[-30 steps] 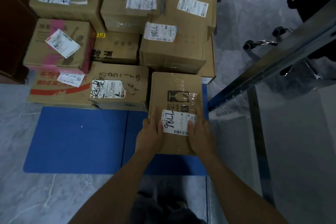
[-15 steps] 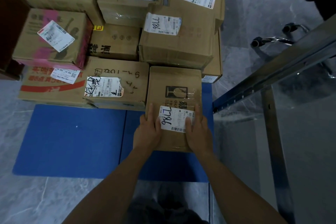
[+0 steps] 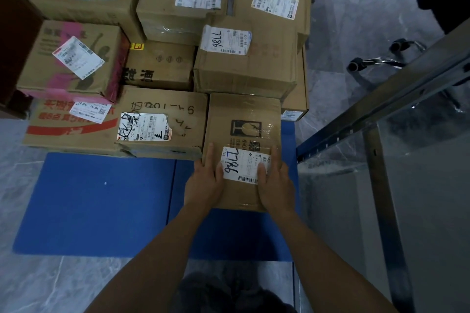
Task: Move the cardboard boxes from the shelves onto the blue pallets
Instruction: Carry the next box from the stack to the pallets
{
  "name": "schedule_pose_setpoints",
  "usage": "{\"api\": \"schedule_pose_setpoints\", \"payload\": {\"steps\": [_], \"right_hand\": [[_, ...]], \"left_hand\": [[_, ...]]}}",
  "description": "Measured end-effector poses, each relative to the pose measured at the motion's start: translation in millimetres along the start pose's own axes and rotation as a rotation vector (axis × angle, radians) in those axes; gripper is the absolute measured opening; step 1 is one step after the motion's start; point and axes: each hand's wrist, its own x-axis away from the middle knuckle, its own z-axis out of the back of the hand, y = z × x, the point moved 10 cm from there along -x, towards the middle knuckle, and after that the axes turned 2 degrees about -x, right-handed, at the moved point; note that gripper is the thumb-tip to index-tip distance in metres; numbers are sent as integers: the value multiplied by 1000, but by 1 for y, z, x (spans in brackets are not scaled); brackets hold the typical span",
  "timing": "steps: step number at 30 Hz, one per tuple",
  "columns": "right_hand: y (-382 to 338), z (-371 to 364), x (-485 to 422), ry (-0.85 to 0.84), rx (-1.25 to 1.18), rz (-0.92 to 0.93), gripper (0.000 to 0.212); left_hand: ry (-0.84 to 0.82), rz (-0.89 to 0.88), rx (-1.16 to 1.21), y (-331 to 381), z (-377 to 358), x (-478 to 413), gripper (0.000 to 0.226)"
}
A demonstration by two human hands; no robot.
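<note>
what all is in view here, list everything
boxes: about ten, brown cardboard with white labels, stacked on the far part of the pallets
near box: one, brown, taped, on the right pallet against the stack
pallets: two, blue, side by side on the floor
rack: one, grey metal with a blue beam, right
chair base: one, chrome with black castors, behind the rack
wood panel: one, dark brown, left edge
floor: grey marbled tiles
left hand: rests on the near box's left near corner
right hand: rests on its right near corner, thumb on the label
</note>
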Motion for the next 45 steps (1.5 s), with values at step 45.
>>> {"api": "schedule_pose_setpoints", "payload": {"steps": [45], "right_hand": [[-352,338,259,155,375,62,58]], "left_hand": [[182,-417,-323,203,434,276,57]]}}
